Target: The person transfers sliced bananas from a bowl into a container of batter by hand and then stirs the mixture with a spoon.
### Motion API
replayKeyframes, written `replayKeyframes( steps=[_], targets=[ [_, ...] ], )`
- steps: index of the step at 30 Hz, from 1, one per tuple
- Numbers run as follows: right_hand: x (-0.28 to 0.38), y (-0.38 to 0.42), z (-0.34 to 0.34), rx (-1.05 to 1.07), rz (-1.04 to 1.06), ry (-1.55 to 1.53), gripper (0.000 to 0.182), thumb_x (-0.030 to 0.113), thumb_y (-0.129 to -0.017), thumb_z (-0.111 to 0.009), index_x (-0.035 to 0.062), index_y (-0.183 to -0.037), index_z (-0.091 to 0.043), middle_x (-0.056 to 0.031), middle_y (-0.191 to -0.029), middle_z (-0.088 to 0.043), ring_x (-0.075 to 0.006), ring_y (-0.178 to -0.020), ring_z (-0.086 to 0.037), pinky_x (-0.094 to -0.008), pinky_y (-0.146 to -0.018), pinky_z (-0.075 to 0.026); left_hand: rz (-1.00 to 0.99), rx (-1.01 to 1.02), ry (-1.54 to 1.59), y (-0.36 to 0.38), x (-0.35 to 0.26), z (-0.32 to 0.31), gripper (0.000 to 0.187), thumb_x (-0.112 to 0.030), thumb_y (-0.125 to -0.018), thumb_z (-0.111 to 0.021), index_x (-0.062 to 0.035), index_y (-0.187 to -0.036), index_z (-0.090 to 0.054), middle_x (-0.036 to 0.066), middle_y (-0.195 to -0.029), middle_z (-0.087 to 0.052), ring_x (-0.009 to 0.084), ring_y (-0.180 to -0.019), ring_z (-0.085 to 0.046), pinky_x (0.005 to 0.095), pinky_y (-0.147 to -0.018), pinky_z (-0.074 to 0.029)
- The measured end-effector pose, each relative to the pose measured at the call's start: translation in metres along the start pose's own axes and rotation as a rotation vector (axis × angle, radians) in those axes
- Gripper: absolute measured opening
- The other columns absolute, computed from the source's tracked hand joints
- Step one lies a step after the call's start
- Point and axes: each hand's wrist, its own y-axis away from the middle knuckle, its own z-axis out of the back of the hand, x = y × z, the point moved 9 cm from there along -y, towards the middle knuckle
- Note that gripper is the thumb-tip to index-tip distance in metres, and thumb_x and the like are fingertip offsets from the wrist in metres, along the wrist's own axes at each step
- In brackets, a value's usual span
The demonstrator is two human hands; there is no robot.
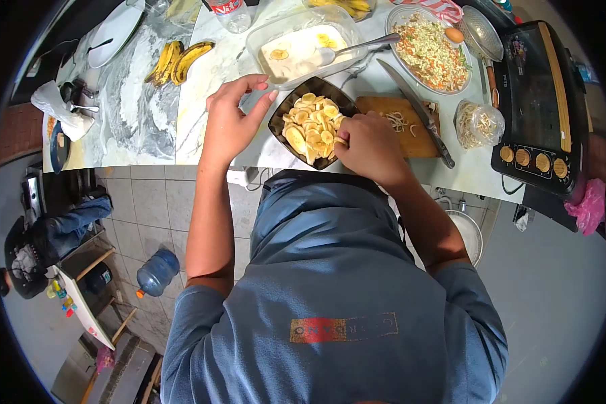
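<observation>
Dark brown, one square bowl [276, 125] sits at the near counter edge, heaped with pale yellow banana slices [308, 128], too many to count. The right hand [369, 145] curls at its right side, fingers bent against the slices; whether it pinches one I cannot tell. The left hand [239, 111] is empty, fingers parted, left of the bowl. Farther off, one clear rectangular plastic tub [252, 47] holds creamy mixture [295, 65] and one metal spoon [363, 46]; far right, one round bowl [391, 25] holds shredded vegetables [431, 57] and one brown egg [454, 35].
</observation>
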Motion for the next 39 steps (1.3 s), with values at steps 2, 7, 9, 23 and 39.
replayKeyframes(
  steps=[2, 7, 9, 23, 39],
  targets=[
    [-0.007, -0.005, 0.006, 0.027, -0.021, -0.057, 0.016, 0.021, -0.073, -0.069, 0.0060, -0.075, -0.063, -0.0109, -0.076, -0.064, -0.0320, -0.077, -0.060, -0.0433, -0.072, -0.047, 0.001, -0.005, 0.001, 0.000, 0.001, 0.001, 0.029, -0.016, -0.083, -0.074, -0.0042, -0.109, -0.068, 0.007, -0.093, -0.070, 0.0180, -0.090, -0.061, 0.0311, -0.079, -0.049],
    [-0.031, -0.043, 0.039, -0.012, -0.205, -0.301, 0.021, 0.028, -0.076, -0.069, 0.0080, -0.083, -0.067, -0.0113, -0.078, -0.068, -0.0275, -0.079, -0.066, -0.0417, -0.072, -0.052, -0.025, -0.022, -0.036, 0.004, 0.003, 0.006, 0.028, -0.016, -0.083, -0.074, -0.0046, -0.109, -0.068, 0.006, -0.092, -0.071, 0.0168, -0.089, -0.061, 0.0296, -0.076, -0.049],
    [-0.032, -0.068, 0.052, -0.104, -0.153, -0.300, 0.023, 0.029, -0.077, -0.069, 0.0080, -0.086, -0.068, -0.0106, -0.081, -0.069, -0.0266, -0.081, -0.067, -0.0401, -0.074, -0.053, -0.005, -0.031, -0.031, 0.006, 0.006, 0.008, 0.028, -0.021, -0.082, -0.074, -0.0077, -0.106, -0.069, 0.003, -0.091, -0.070, 0.0183, -0.087, -0.063, 0.0320, -0.078, -0.043],
    [-0.029, -0.088, 0.045, -0.072, 0.010, -0.343, 0.028, 0.019, -0.078, -0.066, 0.0107, -0.105, -0.067, -0.0059, -0.093, -0.071, -0.0266, -0.088, -0.067, -0.0374, -0.080, -0.052, 0.019, -0.030, -0.037, 0.007, 0.005, 0.010, 0.028, -0.015, -0.084, -0.073, -0.0034, -0.109, -0.067, 0.005, -0.090, -0.070, 0.0144, -0.087, -0.062, 0.0278, -0.073, -0.048],
    [0.011, -0.016, -0.011, 0.155, 0.257, -0.219, 0.025, 0.016, -0.074, -0.071, 0.0096, -0.099, -0.071, -0.0086, -0.100, -0.061, -0.0277, -0.096, -0.060, -0.0390, -0.082, -0.049, -0.014, 0.065, -0.017, -0.002, 0.000, -0.016, 0.030, -0.015, -0.084, -0.073, -0.0020, -0.110, -0.066, 0.006, -0.091, -0.071, 0.0138, -0.087, -0.063, 0.0270, -0.075, -0.049]
  ],
)
